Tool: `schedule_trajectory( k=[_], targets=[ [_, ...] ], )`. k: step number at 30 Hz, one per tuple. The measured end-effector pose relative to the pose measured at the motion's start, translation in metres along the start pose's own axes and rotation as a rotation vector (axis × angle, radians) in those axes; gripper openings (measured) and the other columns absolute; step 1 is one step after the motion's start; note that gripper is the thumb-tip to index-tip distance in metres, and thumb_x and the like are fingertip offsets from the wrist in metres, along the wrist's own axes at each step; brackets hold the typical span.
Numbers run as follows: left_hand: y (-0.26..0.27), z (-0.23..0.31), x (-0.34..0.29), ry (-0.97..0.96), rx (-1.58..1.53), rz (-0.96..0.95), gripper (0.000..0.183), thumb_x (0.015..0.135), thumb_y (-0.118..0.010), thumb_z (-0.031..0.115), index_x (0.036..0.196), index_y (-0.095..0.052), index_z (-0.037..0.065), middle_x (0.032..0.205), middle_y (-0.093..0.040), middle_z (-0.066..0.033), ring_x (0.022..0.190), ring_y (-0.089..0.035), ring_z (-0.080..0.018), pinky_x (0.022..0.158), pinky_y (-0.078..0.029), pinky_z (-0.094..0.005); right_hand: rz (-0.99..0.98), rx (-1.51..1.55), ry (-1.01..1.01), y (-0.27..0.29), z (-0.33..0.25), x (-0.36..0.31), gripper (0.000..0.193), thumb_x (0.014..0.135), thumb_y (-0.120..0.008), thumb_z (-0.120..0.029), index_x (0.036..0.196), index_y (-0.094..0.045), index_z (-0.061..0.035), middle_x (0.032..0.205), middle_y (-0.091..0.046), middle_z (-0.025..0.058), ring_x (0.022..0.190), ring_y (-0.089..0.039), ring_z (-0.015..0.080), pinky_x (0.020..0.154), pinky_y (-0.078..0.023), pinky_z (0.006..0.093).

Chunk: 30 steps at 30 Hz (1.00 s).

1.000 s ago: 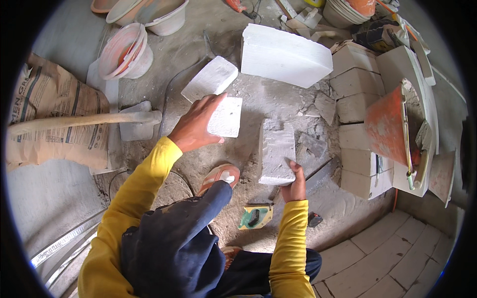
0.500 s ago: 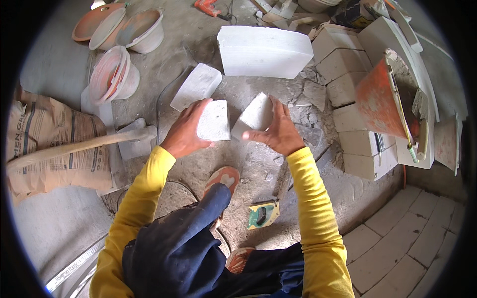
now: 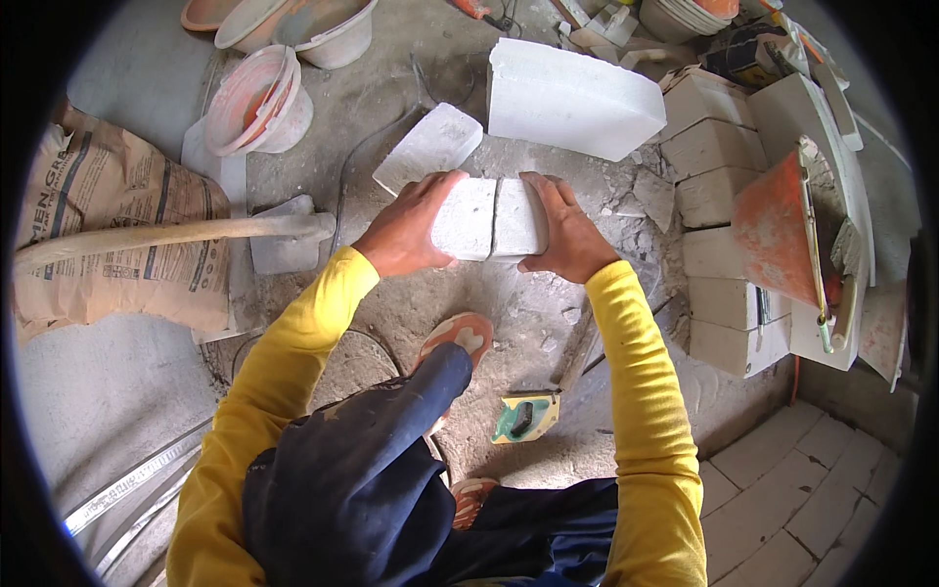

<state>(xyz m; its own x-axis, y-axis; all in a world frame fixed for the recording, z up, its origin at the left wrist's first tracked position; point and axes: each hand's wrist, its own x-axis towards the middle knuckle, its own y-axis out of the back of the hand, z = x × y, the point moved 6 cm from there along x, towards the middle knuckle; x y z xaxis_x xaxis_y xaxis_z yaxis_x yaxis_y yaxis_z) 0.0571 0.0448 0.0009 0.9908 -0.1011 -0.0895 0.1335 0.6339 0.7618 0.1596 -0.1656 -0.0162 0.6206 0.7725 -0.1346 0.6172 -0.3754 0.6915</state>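
Two small white lightweight concrete blocks are held side by side in front of me, their inner faces meeting along a narrow dark seam. My left hand (image 3: 409, 227) is closed on the outer side of the left block (image 3: 464, 219). On the opposite side, my right hand (image 3: 572, 233) grips the right block (image 3: 518, 217). A loose block (image 3: 430, 149) lies tilted just beyond my left hand. Farther off rests a large white block (image 3: 575, 100). Below my hands, near my feet, lies a handsaw with a yellow and green handle (image 3: 526, 418).
Stacked blocks (image 3: 724, 254) stand on the right, with a mortar-crusted orange bucket (image 3: 780, 235) on them. At left, a long wooden-handled tool (image 3: 147, 238) lies across a brown paper sack (image 3: 117, 186). Plastic basins (image 3: 256, 103) sit at far left. Rubble (image 3: 650, 201) litters the floor.
The two blocks have come together from a visible gap, and the right block has turned from tilted to straight. The whole view has shifted somewhat, with surroundings moving right.
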Motion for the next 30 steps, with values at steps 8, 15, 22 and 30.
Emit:
schedule_trajectory(
  k=[8,15,22,30],
  targets=[
    [-0.002,-0.006,0.001,-0.005,0.010,0.007,0.115,0.066,-0.096,0.021,0.161,-0.033,0.008,0.157,-0.047,-0.0201,0.143,-0.048,-0.0427,0.120,-0.042,-0.0473,-0.050,-0.015,-0.084,-0.001,-0.002,0.000,0.130,0.052,-0.102,-0.011,0.163,-0.033,-0.0145,0.155,-0.046,0.0190,0.142,-0.051,0.0432,0.125,-0.043,0.0453],
    [0.015,-0.001,0.025,-0.137,-0.047,0.095,0.110,0.066,-0.097,0.024,0.158,-0.042,0.005,0.153,-0.054,-0.0217,0.141,-0.052,-0.0392,0.120,-0.043,-0.0441,0.023,0.002,-0.069,0.028,-0.005,0.004,0.130,0.051,-0.103,-0.016,0.162,-0.037,-0.0138,0.155,-0.049,0.0190,0.144,-0.051,0.0400,0.125,-0.042,0.0460],
    [0.029,0.003,0.065,-0.171,-0.291,-0.040,0.106,0.071,-0.097,0.049,0.156,-0.054,0.004,0.146,-0.063,-0.0243,0.136,-0.060,-0.0367,0.109,-0.054,-0.0420,0.125,0.420,-0.124,0.063,0.018,0.001,0.128,0.055,-0.103,-0.041,0.158,-0.041,0.0043,0.150,-0.053,0.0301,0.141,-0.052,0.0430,0.123,-0.040,0.0467],
    [-0.009,-0.001,0.077,0.075,-0.452,-0.297,0.077,0.085,-0.090,0.039,0.150,-0.063,0.007,0.146,-0.065,-0.0190,0.135,-0.061,-0.0291,0.116,-0.045,-0.0392,0.174,0.569,-0.299,0.042,0.055,-0.019,0.129,0.062,-0.095,-0.061,0.156,-0.043,0.0108,0.148,-0.055,0.0354,0.140,-0.054,0.0449,0.118,-0.044,0.0504]
  ],
)
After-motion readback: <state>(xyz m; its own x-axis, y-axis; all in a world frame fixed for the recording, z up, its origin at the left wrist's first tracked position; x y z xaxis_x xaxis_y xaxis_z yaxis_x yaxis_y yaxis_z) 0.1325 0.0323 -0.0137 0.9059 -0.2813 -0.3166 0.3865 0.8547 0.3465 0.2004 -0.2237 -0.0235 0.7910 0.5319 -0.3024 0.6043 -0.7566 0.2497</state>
